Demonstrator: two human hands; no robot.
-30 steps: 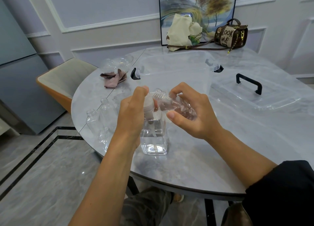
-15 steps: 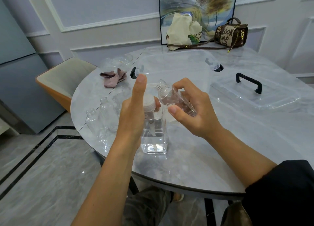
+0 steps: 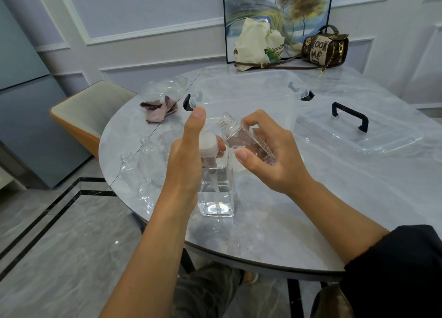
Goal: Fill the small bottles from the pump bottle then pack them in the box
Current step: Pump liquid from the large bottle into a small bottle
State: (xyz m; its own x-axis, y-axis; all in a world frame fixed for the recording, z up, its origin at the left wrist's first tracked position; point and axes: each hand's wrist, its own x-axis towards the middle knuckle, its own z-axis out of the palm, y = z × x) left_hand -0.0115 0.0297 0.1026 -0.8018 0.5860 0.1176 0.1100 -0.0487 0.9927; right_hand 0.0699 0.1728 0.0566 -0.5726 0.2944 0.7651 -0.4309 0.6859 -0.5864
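Standing at the left edge of the marble worktop [image 3: 263, 222], two empty bottles [image 3: 130, 172] were uncapped, with a crumpled pink cloth [image 3: 160, 109] above them in the frame. Near the centre, your left grip [image 3: 186, 160] curled its fingers round the neck of the pump bottle [image 3: 216, 195], thumb raised straight above the white pump head [image 3: 207, 142]. That bottle stood upright on the worktop, partly full of clear liquid. Just right of it, your right grip [image 3: 270, 157] held the small bottle [image 3: 248, 143] between thumb and curled fingers. It was tilted, its threaded mouth pointing up-left, just beside the pump head. Behind both grips sat the clear box [image 3: 244, 90], open. At the right of the frame its lid [image 3: 382, 140], with a black handle, lay flat.
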